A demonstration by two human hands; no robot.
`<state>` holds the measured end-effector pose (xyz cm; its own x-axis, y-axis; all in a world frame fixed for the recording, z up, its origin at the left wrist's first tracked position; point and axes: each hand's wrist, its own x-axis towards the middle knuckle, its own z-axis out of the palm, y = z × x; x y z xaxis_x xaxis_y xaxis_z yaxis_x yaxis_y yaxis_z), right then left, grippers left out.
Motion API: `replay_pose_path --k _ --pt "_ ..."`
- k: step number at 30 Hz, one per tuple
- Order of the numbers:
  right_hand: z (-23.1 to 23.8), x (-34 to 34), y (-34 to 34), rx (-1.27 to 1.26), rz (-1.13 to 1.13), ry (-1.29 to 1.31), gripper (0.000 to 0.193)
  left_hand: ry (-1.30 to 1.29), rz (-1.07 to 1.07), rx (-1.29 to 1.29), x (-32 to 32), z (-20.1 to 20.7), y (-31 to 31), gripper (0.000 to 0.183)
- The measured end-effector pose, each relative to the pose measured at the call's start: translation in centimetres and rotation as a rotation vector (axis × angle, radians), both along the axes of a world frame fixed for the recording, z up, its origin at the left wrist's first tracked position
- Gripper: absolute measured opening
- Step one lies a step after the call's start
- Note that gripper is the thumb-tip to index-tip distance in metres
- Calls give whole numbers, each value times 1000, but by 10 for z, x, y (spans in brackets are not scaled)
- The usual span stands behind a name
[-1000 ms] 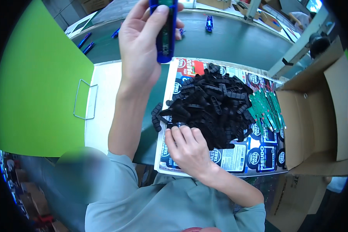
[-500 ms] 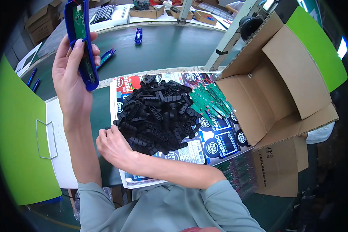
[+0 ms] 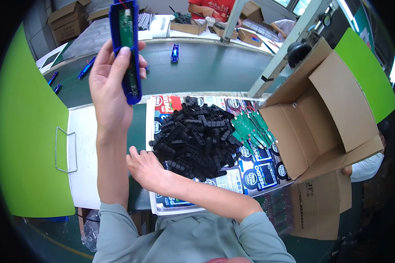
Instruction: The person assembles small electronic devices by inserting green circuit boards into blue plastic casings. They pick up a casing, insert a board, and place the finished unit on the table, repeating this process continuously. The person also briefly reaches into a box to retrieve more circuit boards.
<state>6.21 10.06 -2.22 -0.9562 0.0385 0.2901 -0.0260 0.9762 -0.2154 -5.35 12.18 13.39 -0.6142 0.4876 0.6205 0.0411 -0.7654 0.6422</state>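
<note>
My left hand [image 3: 112,85] is raised and grips a long blue plastic housing half [image 3: 131,94], the thumb pressed over its edge. A narrow green circuit board [image 3: 126,33] lies inside it, with a thin red wire near the top end. My right hand [image 3: 147,170] rests low at the left edge of a heap of black ribbed plastic pieces [image 3: 193,136]. Its fingers are curled, and their tips and anything under them are hidden. Beside the heap on the right lie several green circuit boards [image 3: 252,131] with red wires.
Printed sheets [image 3: 219,177] lie under the heap. An open cardboard box [image 3: 289,127] stands at right. Green panels [image 3: 30,131] flank both sides. Beyond a ledge, a green belt [image 3: 206,65] carries blue housings [image 3: 175,53]. A post [image 3: 272,65] rises by the box; a person in red [image 3: 215,8] is behind.
The view has shifted, so the scene sits farther right, and a person in red shows at the back. My left hand still holds the housing; my right hand stays by the heap.
</note>
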Motion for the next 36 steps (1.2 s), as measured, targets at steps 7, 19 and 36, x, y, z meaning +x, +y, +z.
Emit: replay_pose_path --k 7,19,36 --pt "18 5 12 -316 80 -114 33 -40 33 46 -7 4 -5 32" --pt "35 29 16 -404 137 -28 28 -46 38 -18 -1 1 4 35" --pt "19 215 135 -292 -386 376 25 -22 27 -295 17 -31 43 34"
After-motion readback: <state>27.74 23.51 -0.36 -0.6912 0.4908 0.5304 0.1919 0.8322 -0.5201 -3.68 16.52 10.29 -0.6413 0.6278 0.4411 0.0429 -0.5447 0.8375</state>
